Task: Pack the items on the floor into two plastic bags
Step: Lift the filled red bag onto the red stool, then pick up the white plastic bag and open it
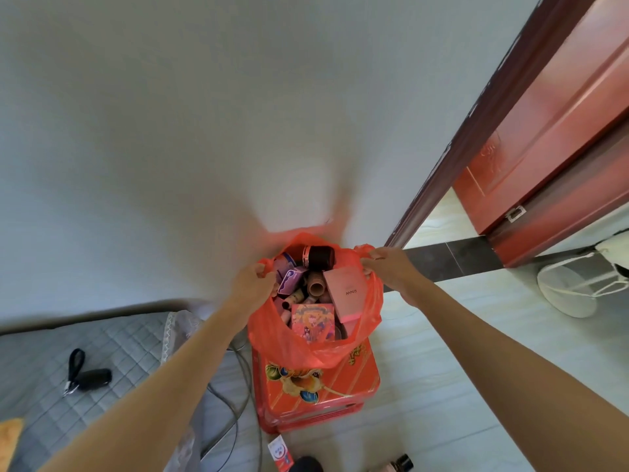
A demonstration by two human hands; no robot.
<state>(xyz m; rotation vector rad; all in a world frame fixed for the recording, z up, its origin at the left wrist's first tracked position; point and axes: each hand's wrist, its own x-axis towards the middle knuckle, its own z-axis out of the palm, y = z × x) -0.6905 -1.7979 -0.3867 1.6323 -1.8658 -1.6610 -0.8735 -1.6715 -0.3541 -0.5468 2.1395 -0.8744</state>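
Above red stool (316, 386), full red bag (313, 338): left hand (253, 284) and right hand (388, 270) pinch handles. First bag looks packed; next, probably tie it. Leftovers at 6 o'clock.

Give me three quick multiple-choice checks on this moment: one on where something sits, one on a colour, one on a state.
1. Where does the black key fob lie?
A. on the grey quilted mat
B. inside the bag
C. on the red box

2. What colour is the plastic bag?
A. white
B. orange-red
C. black

3. How is the bag held?
A. one hand only
B. lying shut on the floor
C. open, a hand gripping each handle

Answers:
1 A: the key fob rests on the quilted mat, left of the bag.
2 B: the plastic bag is orange-red.
3 C: the left hand and right hand each grip a handle, the mouth open and the pink box showing inside.
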